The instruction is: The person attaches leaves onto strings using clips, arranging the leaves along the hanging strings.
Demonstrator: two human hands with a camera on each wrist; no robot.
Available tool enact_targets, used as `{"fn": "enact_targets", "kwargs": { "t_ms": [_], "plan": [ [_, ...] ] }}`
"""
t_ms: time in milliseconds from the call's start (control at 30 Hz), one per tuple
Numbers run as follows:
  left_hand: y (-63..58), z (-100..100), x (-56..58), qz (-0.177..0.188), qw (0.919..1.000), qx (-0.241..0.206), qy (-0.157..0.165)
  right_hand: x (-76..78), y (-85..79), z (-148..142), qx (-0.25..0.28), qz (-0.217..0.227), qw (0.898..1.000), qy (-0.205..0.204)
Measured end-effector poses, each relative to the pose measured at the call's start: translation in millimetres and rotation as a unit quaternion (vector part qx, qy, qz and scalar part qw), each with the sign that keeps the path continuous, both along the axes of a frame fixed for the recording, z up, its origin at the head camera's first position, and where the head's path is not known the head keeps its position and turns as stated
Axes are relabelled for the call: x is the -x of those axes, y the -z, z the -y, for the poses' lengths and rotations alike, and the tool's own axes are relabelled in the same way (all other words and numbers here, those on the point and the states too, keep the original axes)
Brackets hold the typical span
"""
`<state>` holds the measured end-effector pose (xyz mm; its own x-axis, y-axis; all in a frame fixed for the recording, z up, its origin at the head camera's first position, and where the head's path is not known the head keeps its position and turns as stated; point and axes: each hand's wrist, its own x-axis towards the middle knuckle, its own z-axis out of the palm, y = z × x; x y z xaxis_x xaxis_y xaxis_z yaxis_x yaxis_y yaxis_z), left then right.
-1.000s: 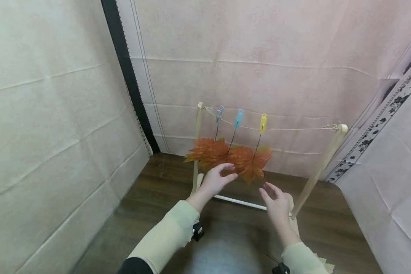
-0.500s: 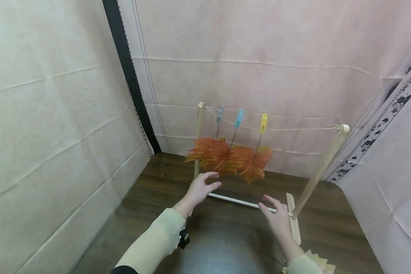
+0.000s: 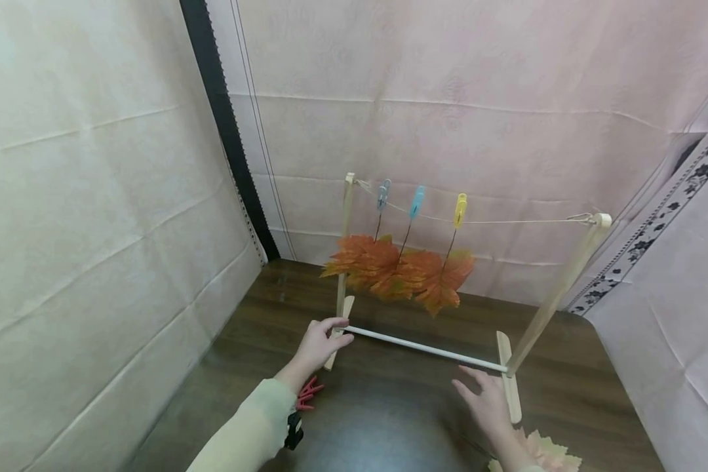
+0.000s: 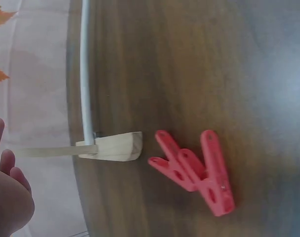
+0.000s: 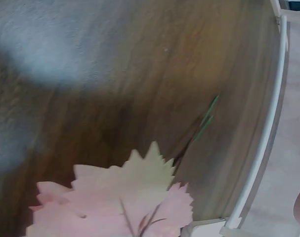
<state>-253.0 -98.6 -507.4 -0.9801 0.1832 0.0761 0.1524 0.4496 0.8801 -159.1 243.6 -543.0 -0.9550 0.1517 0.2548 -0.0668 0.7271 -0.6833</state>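
My left hand [image 3: 316, 345], fingers relaxed and apart, overlaps the left foot of a small wooden clothesline stand in the head view. Below its wrist lie red clothespins [image 4: 214, 177], plain in the left wrist view. My right hand [image 3: 485, 398] hangs with parted fingers beside the right foot [image 3: 510, 380], holding nothing. Near that wrist lies a pale pink and cream artificial leaf [image 5: 115, 197] with a green-tipped stem. Orange artificial maple leaves [image 3: 442, 278] hang from the string by a grey-blue clothespin [image 3: 383, 195], a blue clothespin [image 3: 416, 202] and a yellow clothespin [image 3: 460, 210].
A white rod [image 3: 419, 346] joins the stand's feet low over the brown wooden table [image 3: 377, 419]. The right post [image 3: 560, 295] leans upward to the string [image 3: 519, 221]. Pale cloth walls [image 3: 478, 65] enclose the back and sides.
Both hands have drawn back from the hanging leaves, the left down and leftward, the right downward. The red clothespins and more of the pink leaf have come into the head view.
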Motion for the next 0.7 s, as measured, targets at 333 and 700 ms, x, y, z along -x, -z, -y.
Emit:
{"fn": "enact_targets", "kwargs": {
  "t_ms": [333,700],
  "plan": [
    [31.0,10,-11.3,0.012,0.9999,0.006,0.005,-13.6,22.8,-6,-0.053,-0.008,0.998,-0.013],
    [74.9,34,-18.3,0.004,0.998,0.046,-0.043,-25.5,51.6,-22,-0.149,0.012,0.989,-0.019]
  ]
}}
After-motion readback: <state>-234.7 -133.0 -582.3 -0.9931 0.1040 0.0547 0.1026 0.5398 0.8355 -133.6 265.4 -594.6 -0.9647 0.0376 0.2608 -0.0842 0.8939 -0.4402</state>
